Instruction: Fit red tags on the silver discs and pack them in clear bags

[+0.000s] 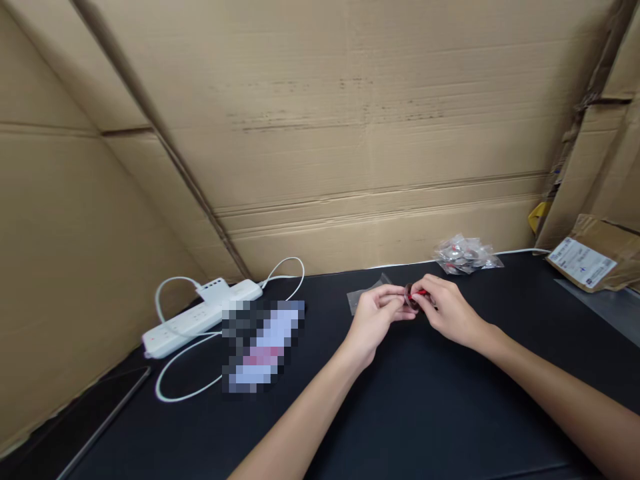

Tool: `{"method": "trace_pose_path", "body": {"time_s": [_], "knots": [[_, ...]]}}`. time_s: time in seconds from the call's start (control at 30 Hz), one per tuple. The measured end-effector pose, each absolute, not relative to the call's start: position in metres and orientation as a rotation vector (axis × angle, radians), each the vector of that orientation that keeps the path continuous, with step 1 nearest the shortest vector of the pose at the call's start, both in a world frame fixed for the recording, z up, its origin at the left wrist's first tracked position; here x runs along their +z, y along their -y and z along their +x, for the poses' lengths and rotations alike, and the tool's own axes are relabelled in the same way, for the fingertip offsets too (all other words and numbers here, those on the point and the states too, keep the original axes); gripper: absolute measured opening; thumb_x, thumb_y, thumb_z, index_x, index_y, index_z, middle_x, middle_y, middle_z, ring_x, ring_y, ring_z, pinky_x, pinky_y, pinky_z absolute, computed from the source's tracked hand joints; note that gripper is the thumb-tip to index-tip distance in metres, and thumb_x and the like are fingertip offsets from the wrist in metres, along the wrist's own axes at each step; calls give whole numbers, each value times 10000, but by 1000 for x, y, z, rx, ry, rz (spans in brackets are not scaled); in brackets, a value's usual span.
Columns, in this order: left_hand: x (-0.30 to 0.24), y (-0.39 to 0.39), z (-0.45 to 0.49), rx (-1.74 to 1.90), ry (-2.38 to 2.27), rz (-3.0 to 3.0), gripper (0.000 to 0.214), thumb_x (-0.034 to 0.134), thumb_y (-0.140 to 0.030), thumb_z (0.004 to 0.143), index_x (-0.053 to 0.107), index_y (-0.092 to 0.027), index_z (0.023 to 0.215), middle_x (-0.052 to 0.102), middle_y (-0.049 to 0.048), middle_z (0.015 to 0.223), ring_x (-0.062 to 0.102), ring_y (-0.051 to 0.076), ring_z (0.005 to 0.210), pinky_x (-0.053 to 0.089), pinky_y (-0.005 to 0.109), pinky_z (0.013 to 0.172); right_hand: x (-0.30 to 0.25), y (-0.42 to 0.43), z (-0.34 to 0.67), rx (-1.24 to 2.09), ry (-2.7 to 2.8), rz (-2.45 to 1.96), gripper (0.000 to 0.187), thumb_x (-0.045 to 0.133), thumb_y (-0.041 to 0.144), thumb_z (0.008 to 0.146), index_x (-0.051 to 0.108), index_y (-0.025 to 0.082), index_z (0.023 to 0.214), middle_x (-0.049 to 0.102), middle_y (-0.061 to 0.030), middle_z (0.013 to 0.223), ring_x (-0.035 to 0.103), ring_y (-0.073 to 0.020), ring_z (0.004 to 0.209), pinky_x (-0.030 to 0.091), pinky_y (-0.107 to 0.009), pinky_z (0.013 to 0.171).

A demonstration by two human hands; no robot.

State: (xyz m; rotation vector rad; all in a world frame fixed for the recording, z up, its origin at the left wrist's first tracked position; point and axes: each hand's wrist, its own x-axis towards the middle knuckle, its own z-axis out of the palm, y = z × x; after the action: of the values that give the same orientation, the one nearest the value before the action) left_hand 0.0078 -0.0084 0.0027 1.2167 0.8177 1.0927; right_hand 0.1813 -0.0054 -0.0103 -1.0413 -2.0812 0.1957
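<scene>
Both hands meet above the black tabletop, right of the middle of the view. My left hand (377, 312) is closed on the edge of a small dark, round, ring-like piece (410, 297). My right hand (443, 307) pinches a thin red piece (421, 292) at the right side of that ring. Fingers cover much of both pieces, so their exact kind and how they join cannot be made out. A flat clear plastic bag (354, 303) lies just behind my left hand.
A pile of small clear bags (465, 255) with red and dark items lies by the back cardboard wall (350, 133). At left are a white power strip (190, 323), white cables (163, 387) and a blurred-out phone-like object (270, 343). A labelled cardboard package (590, 257) sits at right.
</scene>
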Motion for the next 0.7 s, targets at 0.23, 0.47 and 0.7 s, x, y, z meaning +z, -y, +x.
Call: {"method": "trace_pose_path", "body": {"time_s": [0.23, 0.47, 0.7], "knots": [[-12, 3, 11, 1198, -853, 1374, 165, 712, -227, 751, 641, -121, 856, 685, 50, 763, 687, 172, 661, 602, 341, 689, -16, 10, 173, 82, 2087, -1082, 160, 428, 130, 941, 567, 196, 897, 584, -67, 867, 583, -195, 796, 467, -320, 735], [-11, 3, 11, 1230, -845, 1322, 179, 746, -238, 725, 636, -126, 812, 669, 40, 756, 679, 160, 642, 605, 332, 670, -17, 11, 170, 138, 1997, -1083, 142, 481, 173, 933, 611, 199, 883, 595, -46, 809, 569, -164, 695, 453, -285, 650], [-3, 3, 9, 1209, -891, 1257, 139, 715, -121, 682, 610, -124, 774, 639, 18, 731, 658, 138, 606, 589, 315, 656, -14, 12, 169, 286, 1936, -1009, 127, 540, 173, 903, 662, 199, 877, 605, -24, 779, 565, -140, 656, 451, -263, 610]]}}
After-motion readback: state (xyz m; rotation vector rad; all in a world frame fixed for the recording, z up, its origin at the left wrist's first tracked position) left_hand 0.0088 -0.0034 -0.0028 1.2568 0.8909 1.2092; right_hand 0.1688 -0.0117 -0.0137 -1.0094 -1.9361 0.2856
